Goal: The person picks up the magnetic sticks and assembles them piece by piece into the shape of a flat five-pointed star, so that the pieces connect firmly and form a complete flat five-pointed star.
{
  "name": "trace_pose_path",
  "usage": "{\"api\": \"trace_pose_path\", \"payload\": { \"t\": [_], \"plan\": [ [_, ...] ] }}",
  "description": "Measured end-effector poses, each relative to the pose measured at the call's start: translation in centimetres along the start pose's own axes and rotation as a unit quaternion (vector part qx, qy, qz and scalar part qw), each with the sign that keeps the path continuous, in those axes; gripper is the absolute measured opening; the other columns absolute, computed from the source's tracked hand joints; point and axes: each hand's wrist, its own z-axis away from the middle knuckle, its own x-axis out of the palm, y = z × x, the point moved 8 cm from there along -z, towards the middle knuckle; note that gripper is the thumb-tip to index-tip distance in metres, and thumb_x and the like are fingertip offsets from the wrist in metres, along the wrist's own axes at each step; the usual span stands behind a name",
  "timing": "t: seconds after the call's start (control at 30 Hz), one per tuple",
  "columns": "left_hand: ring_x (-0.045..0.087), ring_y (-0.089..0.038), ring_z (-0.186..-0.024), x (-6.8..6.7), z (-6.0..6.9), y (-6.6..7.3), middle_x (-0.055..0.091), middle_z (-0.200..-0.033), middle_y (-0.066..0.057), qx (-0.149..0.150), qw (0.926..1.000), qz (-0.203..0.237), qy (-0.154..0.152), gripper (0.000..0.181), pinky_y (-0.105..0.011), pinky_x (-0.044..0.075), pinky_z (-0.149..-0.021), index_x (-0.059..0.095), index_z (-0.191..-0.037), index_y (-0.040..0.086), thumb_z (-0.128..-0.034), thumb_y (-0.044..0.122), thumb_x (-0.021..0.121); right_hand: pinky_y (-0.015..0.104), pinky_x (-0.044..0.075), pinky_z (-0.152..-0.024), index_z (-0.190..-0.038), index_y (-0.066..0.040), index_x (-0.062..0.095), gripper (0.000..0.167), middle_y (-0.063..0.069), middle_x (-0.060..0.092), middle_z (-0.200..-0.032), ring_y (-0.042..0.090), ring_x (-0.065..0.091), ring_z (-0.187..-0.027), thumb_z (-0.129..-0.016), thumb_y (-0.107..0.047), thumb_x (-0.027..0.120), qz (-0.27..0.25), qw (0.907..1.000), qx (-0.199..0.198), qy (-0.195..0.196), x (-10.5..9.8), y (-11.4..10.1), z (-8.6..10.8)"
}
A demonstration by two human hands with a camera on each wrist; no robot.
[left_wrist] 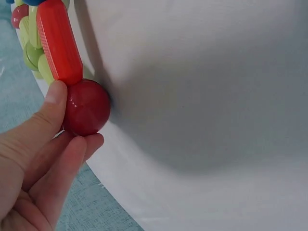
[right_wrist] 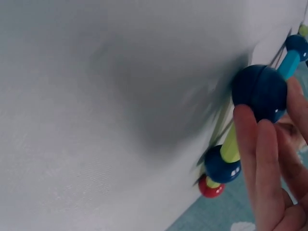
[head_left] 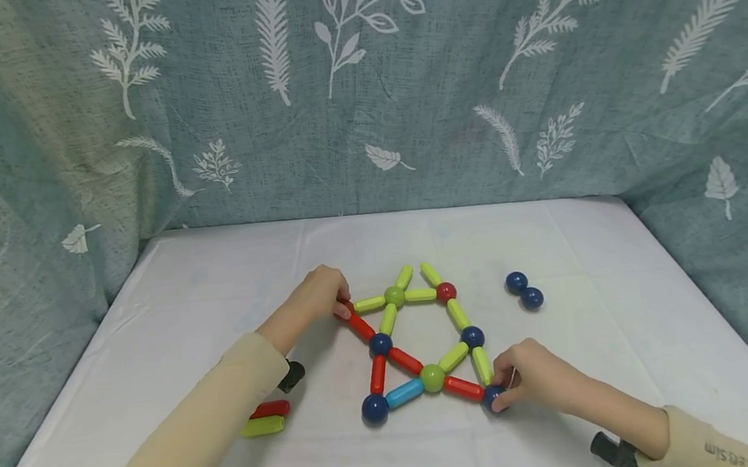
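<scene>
A flat frame of coloured rods and balls lies mid-table, joined around a green ball and a blue ball. At its upper left corner my left hand pinches a red ball between thumb and fingers. A red rod meets that ball. My right hand grips a blue ball at the lower right corner, where a red rod and a yellow-green rod come together. Two yellow-green rods point up from the top, from a green ball and a red ball.
Two loose blue balls sit touching to the right of the frame. Beside my left forearm lie a loose red rod and a loose yellow-green rod. A patterned blue-green cloth hangs behind the white table.
</scene>
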Motion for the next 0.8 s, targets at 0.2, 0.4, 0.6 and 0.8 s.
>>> {"api": "trace_pose_path", "payload": {
  "t": [0.2, 0.4, 0.6, 0.8],
  "plan": [
    [0.060, -0.016, -0.077, 0.0, 0.0, 0.1, 0.068, -0.082, -0.006, 0.018, 0.9998, -0.007, -0.005, 0.024, -0.031, 0.049, -0.073, 0.072, -0.091, 0.000, -0.0718, 0.013, 0.077, 0.018, 0.046, -0.053, -0.070, -0.013, 0.065, 0.019, -0.011, 0.060, -0.065, 0.000, 0.053, -0.057, -0.065, -0.019, 0.082, 0.013, 0.9999, -0.006, 0.004, 0.0, -0.2, 0.0],
    [0.060, -0.016, -0.077, 0.1, 0.1, 0.4, 0.068, -0.083, -0.006, 0.031, 0.9994, -0.015, -0.004, 0.023, -0.030, 0.049, -0.072, 0.072, -0.091, 0.000, -0.0731, 0.014, 0.076, 0.021, 0.050, -0.061, -0.079, -0.010, 0.068, 0.017, -0.007, 0.064, -0.073, 0.005, 0.059, -0.066, -0.070, -0.020, 0.079, -0.044, 0.9987, -0.025, -0.011, -1.7, 1.2, -0.7],
    [0.060, -0.016, -0.076, 0.1, 0.3, 0.4, 0.068, -0.084, -0.006, 0.025, 0.9996, -0.008, 0.001, 0.024, -0.029, 0.049, -0.072, 0.072, -0.091, 0.000, -0.0733, 0.015, 0.076, 0.023, 0.051, -0.072, -0.094, 0.001, 0.067, 0.020, 0.007, 0.067, -0.090, 0.012, 0.062, -0.083, -0.077, -0.010, 0.073, -0.077, 0.9891, -0.022, 0.124, -7.1, 5.2, -1.8],
    [0.060, -0.017, -0.079, 0.0, 0.4, 0.1, 0.068, -0.084, -0.006, 0.026, 0.9996, -0.007, 0.012, 0.024, -0.030, 0.049, -0.073, 0.072, -0.091, 0.001, -0.0729, 0.017, 0.076, 0.025, 0.049, -0.080, -0.102, 0.005, 0.065, 0.029, 0.017, 0.064, -0.104, 0.018, 0.058, -0.098, -0.081, -0.015, 0.070, -0.103, 0.9668, 0.027, 0.232, -10.4, 9.1, -2.7]
  ]
}}
